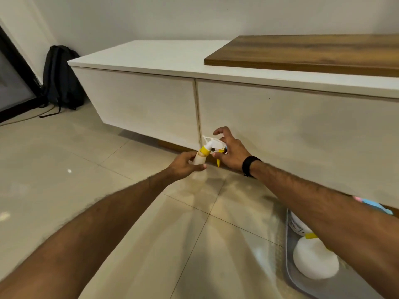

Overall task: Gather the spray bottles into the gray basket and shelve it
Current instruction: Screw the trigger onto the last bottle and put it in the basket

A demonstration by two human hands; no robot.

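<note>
A white spray bottle [201,155] with a yellow collar and yellow trigger is held low in front of the cabinet. My left hand [183,166] grips its body. My right hand [230,151] touches its white spray head, fingers partly spread, thumb near the collar. The gray basket [289,251] sits on the floor at the lower right, partly under my right forearm. Inside it lies a white bottle [315,262] with a yellow collar, beside another white container [299,225] with a printed label. A blue and pink object [375,205] shows past my forearm.
A long low white cabinet [151,104] with two closed fronts runs across the view, a wooden board [313,51] on its top at right. A dark backpack [61,80] leans in the left corner beside a black-framed door. Beige floor tiles [86,169] cover the foreground.
</note>
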